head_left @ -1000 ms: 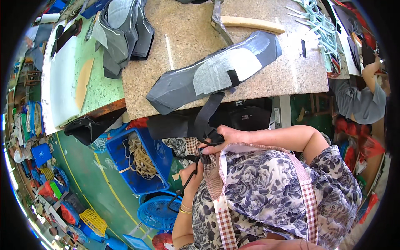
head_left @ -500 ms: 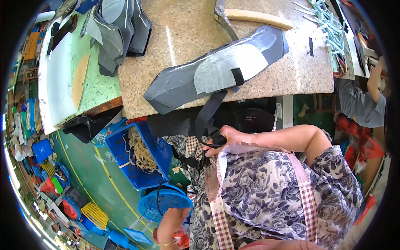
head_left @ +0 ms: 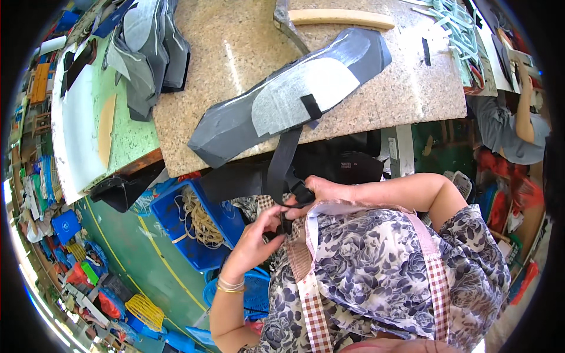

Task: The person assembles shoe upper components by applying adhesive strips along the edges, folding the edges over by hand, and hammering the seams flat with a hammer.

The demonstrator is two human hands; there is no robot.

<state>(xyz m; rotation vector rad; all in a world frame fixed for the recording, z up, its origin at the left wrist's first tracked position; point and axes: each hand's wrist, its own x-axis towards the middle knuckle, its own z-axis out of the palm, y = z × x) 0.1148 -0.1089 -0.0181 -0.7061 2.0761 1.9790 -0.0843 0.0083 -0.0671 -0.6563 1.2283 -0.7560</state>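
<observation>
Black strap (head_left: 281, 162): located just beyond both hands, running down from the table edge to a black buckle (head_left: 303, 193) at the right hand (head_left: 323, 190). That hand is closed, thumb and fingers gripping the buckle. The left hand (head_left: 253, 241) is just beside it, lower, with thumb and fingers parted and curved towards a small dark piece (head_left: 285, 223); from where I stand, I cannot tell whether the fingertips pinch it.

Beyond the hands, a dark grey panel (head_left: 229, 132) lies slantwise on the speckled tabletop (head_left: 424, 70). It bears a whitish patch (head_left: 300, 88) with a short black tab (head_left: 311, 106) across its lower edge. Farther out from the hands is a curved wooden strip (head_left: 341, 17). Ahead and left of the left hand, similar grey panels (head_left: 141, 65) hang together in a pile. Far ahead and right of the right hand lie pale green straps (head_left: 462, 35).

Left of the left hand, below table level, a tilted blue bin (head_left: 235, 220) contains tan cords (head_left: 203, 223). A blue basket (head_left: 250, 294) sits nearer the wearer, partly behind the left forearm.
</observation>
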